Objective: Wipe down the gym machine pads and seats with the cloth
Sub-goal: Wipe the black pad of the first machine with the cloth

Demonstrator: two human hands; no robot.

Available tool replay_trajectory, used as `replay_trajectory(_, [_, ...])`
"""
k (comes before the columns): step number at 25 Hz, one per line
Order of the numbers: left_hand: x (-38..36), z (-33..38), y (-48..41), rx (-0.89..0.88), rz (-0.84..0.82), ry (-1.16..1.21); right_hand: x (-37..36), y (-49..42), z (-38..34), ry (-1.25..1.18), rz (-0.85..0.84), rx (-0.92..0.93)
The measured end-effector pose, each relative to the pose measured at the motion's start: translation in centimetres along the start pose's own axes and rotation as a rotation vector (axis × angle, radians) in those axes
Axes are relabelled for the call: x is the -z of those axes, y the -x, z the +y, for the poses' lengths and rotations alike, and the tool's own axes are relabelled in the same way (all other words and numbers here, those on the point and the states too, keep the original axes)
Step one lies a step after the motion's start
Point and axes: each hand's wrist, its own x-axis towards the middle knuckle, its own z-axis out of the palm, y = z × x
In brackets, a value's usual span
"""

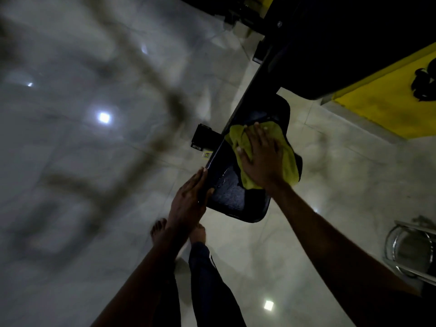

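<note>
Nearest, two bare feet [158, 232] stand on the glossy tiled floor [330, 173] just below the left hand [186, 201]. That hand clasps the near-left edge of the black seat pad [233, 197], thumb hooked over the top and fingers straight along the side. Just beyond it, the right hand [262, 156] presses flat, fingers spread, on a yellow-green cloth [289, 161] lying across the pad's middle. Past the cloth rise the black machine frame [254, 90] and a yellow panel [389, 95].

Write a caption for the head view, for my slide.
Right hand presses a green cloth on the black seat while the left hand holds its edge.
</note>
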Motion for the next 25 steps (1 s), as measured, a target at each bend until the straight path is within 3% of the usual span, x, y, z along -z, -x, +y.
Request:
replay_trajectory(4, [0.2, -1.1, 0.6, 0.005, -0.019, 0.002, 0.3, -6.1, -1.6, 0.025, 0.109, -0.042])
replay_trajectory(6, [0.4, -1.2, 1.3, 0.162, -0.035, 0.145, 0.1, -6.6, -3.1, 0.07, 0.079, 0.022])
replay_trajectory(8, [0.1, -0.4, 1.6, 0.374, 0.061, 0.382, 0.3, -5.7, -2.9, 0.107, 0.021, 0.174])
replay_trajectory(11, [-0.5, -1.0, 1.5, 0.384, 0.167, 0.508, 0.4, -6.5, -3.0, 0.169, -0.021, 0.249])
replay_trajectory(15, [-0.5, -2.8, 2.0, 0.335, 0.106, 0.488, 1.3, -9.4, -5.6, 0.321, 0.008, 0.096])
replay_trajectory(19, [0.3, -3.5, 3.1, 0.395, 0.053, 0.566, -0.1, -4.3, -9.0, 0.401, -0.174, 0.289])
replay_trajectory(22, [0.9, -3.7, 3.7, 0.521, -0.046, 0.654, -0.7, -2.1, -9.3, 0.332, -0.128, 0.384])
replay_trajectory(25, [0.8, -4.5, 4.2, 0.548, -0.164, 0.635, 1.0, -5.6, -7.7, 0.338, -0.03, 0.262])
